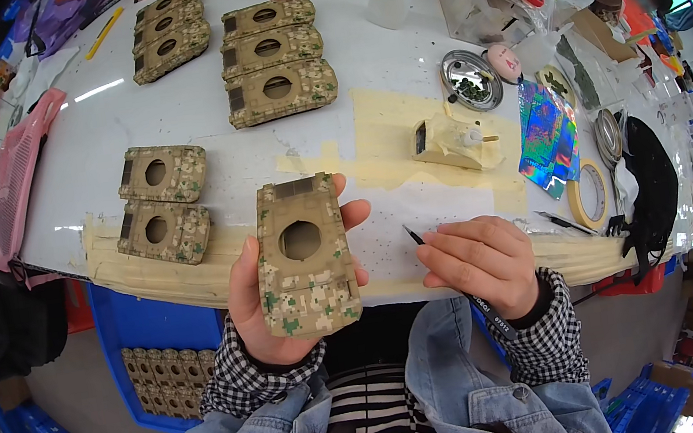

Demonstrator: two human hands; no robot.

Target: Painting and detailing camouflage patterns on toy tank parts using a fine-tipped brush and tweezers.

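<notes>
A toy tank hull (303, 253) in tan and green pixel camouflage, with a round hole in its top, is tilted up in my left hand (249, 297). The fingers and thumb of that hand wrap round its sides and back. To the right, my right hand (484, 263) pinches a slim black pointed tool (492, 317), perhaps tweezers. Its fine tip points up and left over a white sheet (443, 207), apart from the hull. Two matching tank hulls (178, 171) lie on the table left of my left hand.
More camouflaged hulls (306, 89) stand in rows farther back. Right of centre are a tape-wrapped block (461, 145), a round metal dish (450, 82) with small green pieces, shiny foil sheets (544, 140), a tape roll (589, 193) and a knife (567, 223). A blue crate (125, 372) below holds several hulls.
</notes>
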